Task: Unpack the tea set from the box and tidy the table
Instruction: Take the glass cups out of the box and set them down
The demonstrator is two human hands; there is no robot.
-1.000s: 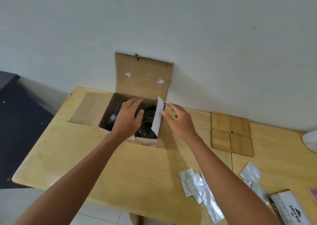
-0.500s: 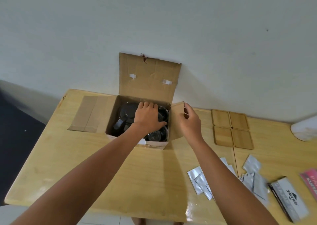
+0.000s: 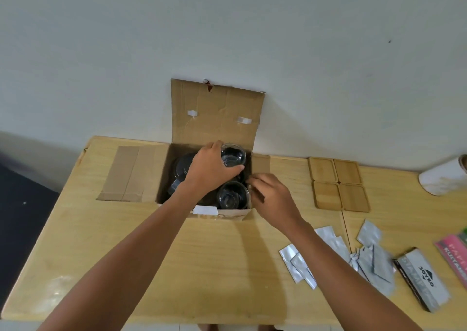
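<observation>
An open cardboard box (image 3: 217,111) stands at the back of the wooden table (image 3: 202,260), its lid flap upright against the wall. My left hand (image 3: 209,171) grips a clear glass cup (image 3: 233,155) at the box's top right, raised near the rim. A second glass cup (image 3: 231,197) sits in the box's near right corner. A dark teapot (image 3: 183,165) lies in the left half, partly hidden by my hand. My right hand (image 3: 271,199) holds the box's right wall flap (image 3: 260,164) down and outward.
Several wooden coasters (image 3: 338,183) lie in a square to the right of the box. Silver foil sachets (image 3: 328,255), a grey carton (image 3: 422,280) and a pink packet (image 3: 452,252) lie at the front right. A white object (image 3: 442,179) rests at the far right. The box's left flap (image 3: 126,174) lies flat.
My left hand closed on a glass cup inside the box and raised it toward the rim. My right hand pushed the right flap further outward and down.
</observation>
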